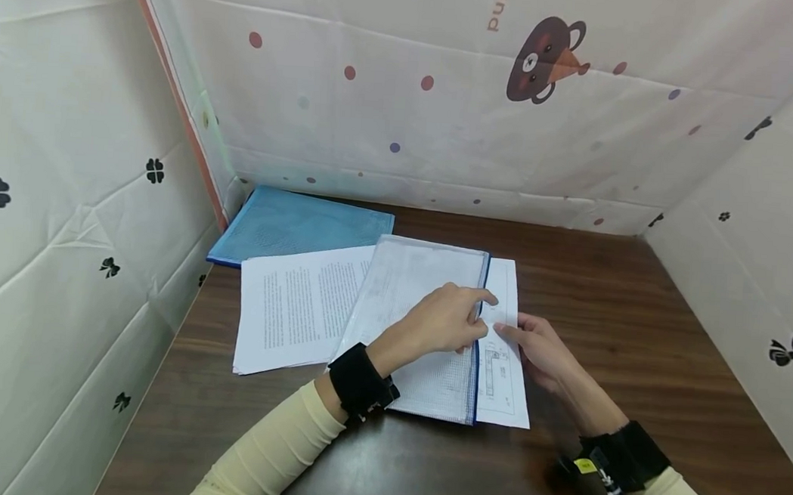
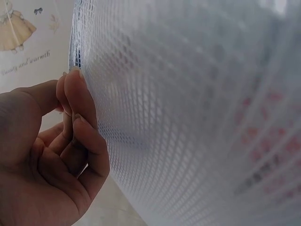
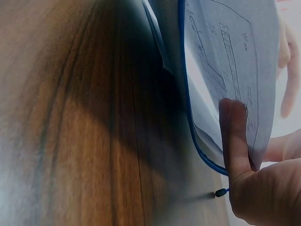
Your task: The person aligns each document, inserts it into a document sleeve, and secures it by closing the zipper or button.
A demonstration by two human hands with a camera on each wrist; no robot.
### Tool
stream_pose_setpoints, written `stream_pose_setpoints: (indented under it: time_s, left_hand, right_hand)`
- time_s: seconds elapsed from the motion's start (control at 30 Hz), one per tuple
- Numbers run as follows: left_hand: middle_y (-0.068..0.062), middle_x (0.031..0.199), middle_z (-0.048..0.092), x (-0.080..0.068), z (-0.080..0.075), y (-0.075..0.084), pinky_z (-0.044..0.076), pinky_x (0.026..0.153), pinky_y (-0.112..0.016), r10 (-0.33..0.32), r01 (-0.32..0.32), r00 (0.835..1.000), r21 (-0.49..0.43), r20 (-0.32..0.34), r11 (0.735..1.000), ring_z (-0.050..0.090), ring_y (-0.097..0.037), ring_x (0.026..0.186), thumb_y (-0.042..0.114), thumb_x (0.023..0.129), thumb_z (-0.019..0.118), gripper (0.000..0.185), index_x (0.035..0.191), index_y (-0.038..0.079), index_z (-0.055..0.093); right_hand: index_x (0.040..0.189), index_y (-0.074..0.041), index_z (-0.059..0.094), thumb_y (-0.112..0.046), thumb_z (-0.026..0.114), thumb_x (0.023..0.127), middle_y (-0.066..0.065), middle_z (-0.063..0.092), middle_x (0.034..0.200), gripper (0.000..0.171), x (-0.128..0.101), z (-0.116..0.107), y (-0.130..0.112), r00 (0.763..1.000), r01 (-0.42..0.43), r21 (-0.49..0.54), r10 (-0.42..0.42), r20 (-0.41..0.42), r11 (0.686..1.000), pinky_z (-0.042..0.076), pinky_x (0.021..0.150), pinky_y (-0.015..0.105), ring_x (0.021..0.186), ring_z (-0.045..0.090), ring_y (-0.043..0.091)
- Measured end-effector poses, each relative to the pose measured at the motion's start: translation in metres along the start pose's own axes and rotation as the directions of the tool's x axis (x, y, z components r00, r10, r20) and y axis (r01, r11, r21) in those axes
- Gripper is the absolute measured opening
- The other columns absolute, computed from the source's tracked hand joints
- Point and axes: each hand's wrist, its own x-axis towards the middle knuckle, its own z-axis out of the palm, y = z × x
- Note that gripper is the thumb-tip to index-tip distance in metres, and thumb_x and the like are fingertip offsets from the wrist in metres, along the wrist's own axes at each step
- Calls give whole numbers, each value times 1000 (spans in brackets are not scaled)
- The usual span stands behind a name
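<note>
A clear mesh zipper pouch [image 1: 422,279] with a blue zipper edge lies on the table, tilted slightly. My left hand [image 1: 443,318] is at its right edge; in the left wrist view, its fingertips pinch the rim of the mesh [image 2: 155,108]. White paper sheets [image 1: 498,375] with line drawings stick out of the pouch's right side. My right hand [image 1: 545,353] pinches their outer edge, thumb on top. From the right wrist view, fingers [image 3: 233,134] press the underside of the drawing sheet [image 3: 240,52]. How far the sheets reach inside is hidden.
Printed text sheets [image 1: 304,302] lie left of the pouch, partly under it. Behind them, a blue mesh pouch [image 1: 309,223] rests at the table's back left corner. Patterned cloth walls [image 1: 377,110] enclose the brown wooden table [image 1: 591,290] at the back and both sides.
</note>
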Motion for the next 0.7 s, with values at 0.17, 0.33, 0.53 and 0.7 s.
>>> stream_pose_setpoints:
  time_s: [0.17,0.33,0.53,0.7]
  left_hand:
    - [6,53,60,-1,-1,0,31,43,-20,0,0,1000,-14,4,1000,59,-8,45,17,104,69,45,148,14,62]
    - [7,53,59,-1,-1,-2,31,42,-19,19,-19,1000,-27,0,999,58,-9,44,18,105,67,44,148,13,61]
    - [7,52,58,-1,-1,-3,30,42,-19,43,-44,999,-33,-19,998,57,-10,43,14,104,65,43,147,12,61]
    - [8,51,58,-1,0,-5,28,42,-20,72,-74,997,-56,-35,996,56,-10,43,14,103,65,44,147,10,61]
  right_hand:
    - [152,8,46,-18,53,113,10,75,118,47,5,8,-1,1000,20,-3,-20,9,1000,62,85,36,105,76,24]
    - [150,9,48,-17,51,113,9,75,115,45,10,16,-2,999,33,7,-33,16,999,61,84,33,102,76,23]
    - [150,7,51,-17,50,113,10,74,114,44,15,26,-5,1000,28,2,-28,3,1000,61,84,33,101,75,23]
    - [139,5,59,-10,47,111,9,70,108,34,21,35,-5,999,26,5,-26,-19,1000,58,80,30,97,72,21]
